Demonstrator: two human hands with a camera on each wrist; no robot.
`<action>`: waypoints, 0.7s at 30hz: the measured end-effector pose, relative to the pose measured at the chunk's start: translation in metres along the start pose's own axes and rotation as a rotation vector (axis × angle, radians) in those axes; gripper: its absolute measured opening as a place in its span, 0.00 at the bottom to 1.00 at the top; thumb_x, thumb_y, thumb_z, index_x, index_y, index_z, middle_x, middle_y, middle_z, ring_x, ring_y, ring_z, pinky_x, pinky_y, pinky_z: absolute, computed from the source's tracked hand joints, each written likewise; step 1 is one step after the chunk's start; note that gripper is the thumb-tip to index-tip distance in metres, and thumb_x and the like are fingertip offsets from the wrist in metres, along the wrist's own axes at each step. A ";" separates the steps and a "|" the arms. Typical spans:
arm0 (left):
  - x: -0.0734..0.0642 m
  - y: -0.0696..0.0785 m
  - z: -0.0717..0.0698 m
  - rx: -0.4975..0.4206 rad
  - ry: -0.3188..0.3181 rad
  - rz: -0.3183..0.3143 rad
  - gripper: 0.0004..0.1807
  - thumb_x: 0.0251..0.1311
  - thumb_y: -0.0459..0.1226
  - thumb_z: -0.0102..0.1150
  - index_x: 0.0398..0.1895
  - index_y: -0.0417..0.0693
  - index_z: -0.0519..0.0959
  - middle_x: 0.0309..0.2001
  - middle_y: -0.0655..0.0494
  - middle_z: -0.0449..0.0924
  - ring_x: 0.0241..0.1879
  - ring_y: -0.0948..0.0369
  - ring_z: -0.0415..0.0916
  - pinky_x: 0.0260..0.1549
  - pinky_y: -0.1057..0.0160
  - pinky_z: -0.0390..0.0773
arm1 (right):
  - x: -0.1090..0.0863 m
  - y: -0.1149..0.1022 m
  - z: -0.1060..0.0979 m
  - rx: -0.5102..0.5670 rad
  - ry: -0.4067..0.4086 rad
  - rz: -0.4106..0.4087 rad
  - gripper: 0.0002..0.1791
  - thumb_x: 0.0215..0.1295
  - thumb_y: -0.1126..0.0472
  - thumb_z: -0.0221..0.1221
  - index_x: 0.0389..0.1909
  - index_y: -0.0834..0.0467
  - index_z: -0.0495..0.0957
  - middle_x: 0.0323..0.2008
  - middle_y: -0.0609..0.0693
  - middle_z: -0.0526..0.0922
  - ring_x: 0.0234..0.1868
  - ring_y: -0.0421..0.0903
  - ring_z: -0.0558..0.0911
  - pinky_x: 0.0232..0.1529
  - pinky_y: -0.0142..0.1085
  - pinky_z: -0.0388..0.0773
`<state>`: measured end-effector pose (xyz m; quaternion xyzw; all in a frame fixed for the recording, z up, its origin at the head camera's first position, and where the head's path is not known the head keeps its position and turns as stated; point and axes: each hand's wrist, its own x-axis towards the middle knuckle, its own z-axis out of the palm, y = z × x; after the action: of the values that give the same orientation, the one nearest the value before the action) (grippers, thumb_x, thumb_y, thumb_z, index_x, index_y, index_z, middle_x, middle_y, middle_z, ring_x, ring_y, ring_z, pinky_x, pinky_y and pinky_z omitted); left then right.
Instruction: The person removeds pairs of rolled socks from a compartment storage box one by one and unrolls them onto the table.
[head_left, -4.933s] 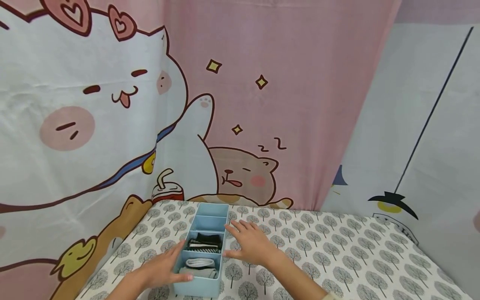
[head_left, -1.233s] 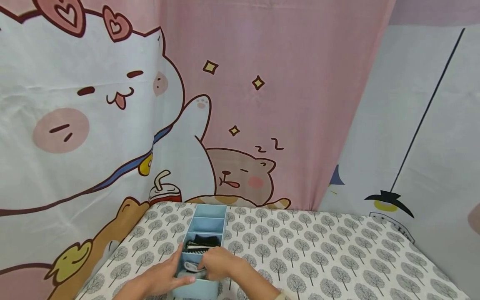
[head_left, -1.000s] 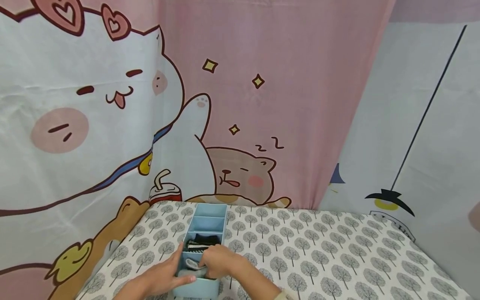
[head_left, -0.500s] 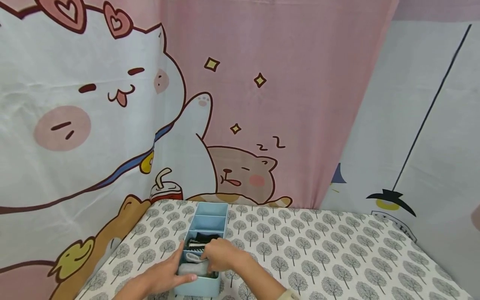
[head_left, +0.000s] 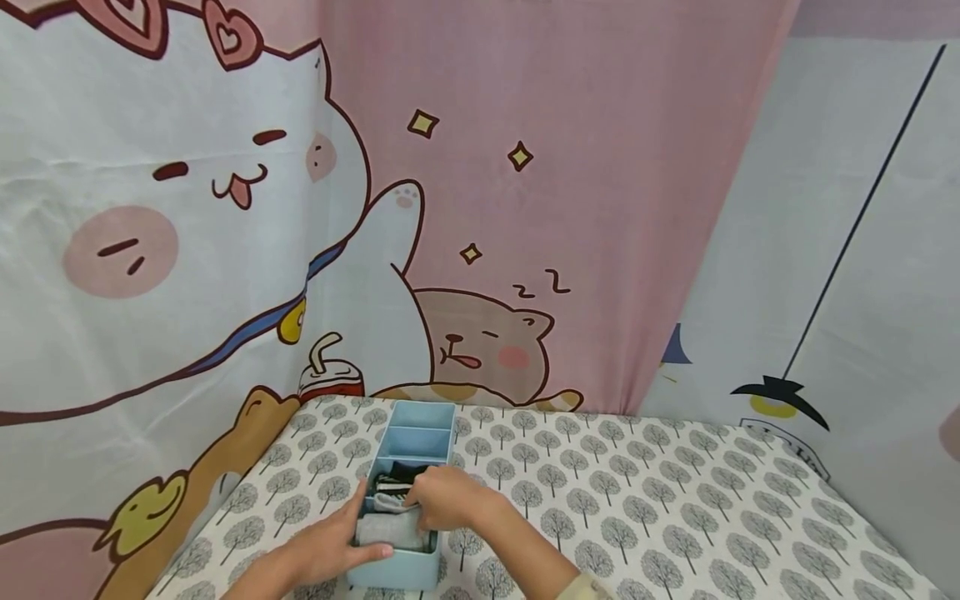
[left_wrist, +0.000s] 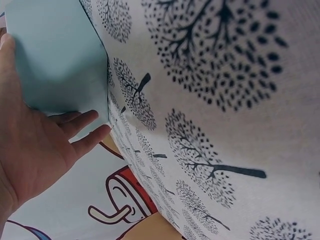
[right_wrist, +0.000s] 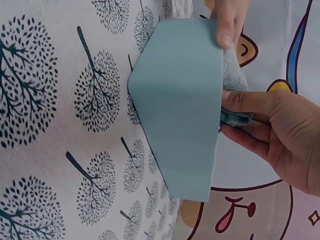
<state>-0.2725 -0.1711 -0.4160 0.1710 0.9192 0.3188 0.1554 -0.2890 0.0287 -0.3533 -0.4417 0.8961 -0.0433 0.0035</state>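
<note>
A long light-blue divided box stands on the patterned cloth. My left hand lies along its near left side, fingers fairly straight against the outer wall and thumb across the front rim; the left wrist view shows those fingers spread beside the wall. My right hand reaches in from the right, fingers bent, pinching a light-grey folded sock at the divider behind the front compartment. A grey folded sock lies in that front compartment. Dark and striped folded socks fill the one behind, partly hidden by my right hand.
The two rear compartments of the box show bare blue walls. Around the box spreads the white cloth with grey tree prints. Behind it hangs a pink and white cartoon curtain.
My right hand came from open beside the box into the front compartment, took hold of the light-grey sock and has raised it toward the divider. My left hand stays at the box's side.
</note>
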 end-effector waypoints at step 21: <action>-0.002 0.002 0.001 -0.001 -0.001 0.009 0.50 0.46 0.59 0.46 0.61 0.42 0.32 0.58 0.36 0.46 0.52 0.41 0.52 0.37 0.42 0.59 | -0.013 0.010 -0.033 0.036 0.063 0.020 0.19 0.38 0.58 0.64 0.38 0.54 0.78 0.34 0.40 0.77 0.33 0.32 0.74 0.32 0.22 0.68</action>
<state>-0.2699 -0.1702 -0.4146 0.1751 0.9182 0.3200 0.1546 -0.2907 0.0479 -0.3214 -0.4311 0.8992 -0.0732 -0.0163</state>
